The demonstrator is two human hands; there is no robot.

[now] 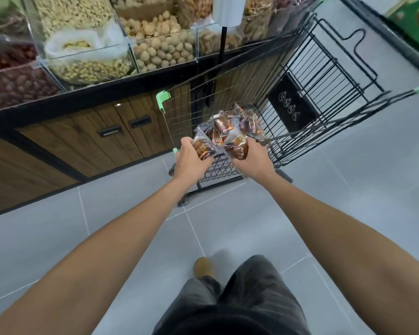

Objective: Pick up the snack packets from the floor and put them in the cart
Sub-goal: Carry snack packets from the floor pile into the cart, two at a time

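Observation:
Both arms reach forward over the near end of a black wire cart (324, 76) with green corner caps. My left hand (190, 159) grips a clear snack packet (203, 148) with a brown snack inside. My right hand (250, 158) grips a similar brown snack packet (237, 147). Both packets are held just above the cart's basket. Several more clear packets (228, 125) of brown snacks lie piled in the cart right beyond my hands.
A counter with clear bins of nuts and dried snacks (155, 44) over wooden cupboard doors (121, 131) runs along the left and back. Grey tiled floor (348, 189) surrounds the cart. My legs and one brown shoe (203, 267) are below.

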